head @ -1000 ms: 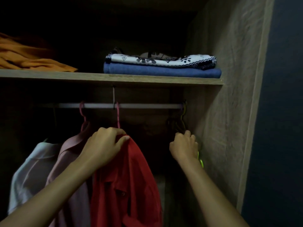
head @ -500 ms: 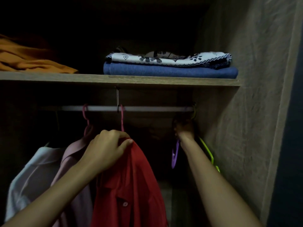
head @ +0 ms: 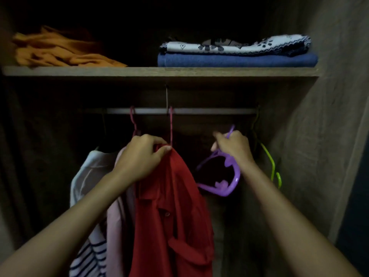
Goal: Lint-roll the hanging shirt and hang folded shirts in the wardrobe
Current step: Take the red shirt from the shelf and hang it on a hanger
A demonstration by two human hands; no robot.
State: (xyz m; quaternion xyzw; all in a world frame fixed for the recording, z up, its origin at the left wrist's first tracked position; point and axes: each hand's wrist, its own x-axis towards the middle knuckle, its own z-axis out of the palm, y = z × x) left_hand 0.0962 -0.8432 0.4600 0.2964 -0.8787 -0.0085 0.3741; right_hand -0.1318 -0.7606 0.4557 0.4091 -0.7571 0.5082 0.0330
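Wardrobe interior, both hands engaged below the rail.
Left hand (head: 142,154) pinches the red shirt (head: 171,212) collar, hanging mid-rail (head: 199,111). Right hand (head: 233,145) grips a purple hanger (head: 225,176), off the rail near its right end. Folded shirts (head: 235,53) lie at the shelf's (head: 139,71) right end.

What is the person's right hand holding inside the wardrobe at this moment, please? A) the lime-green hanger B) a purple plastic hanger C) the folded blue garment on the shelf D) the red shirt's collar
B: the right hand grips a purple hanger taken off the rail, while the left hand holds the red shirt at its collar and the lime-green hanger hangs untouched.
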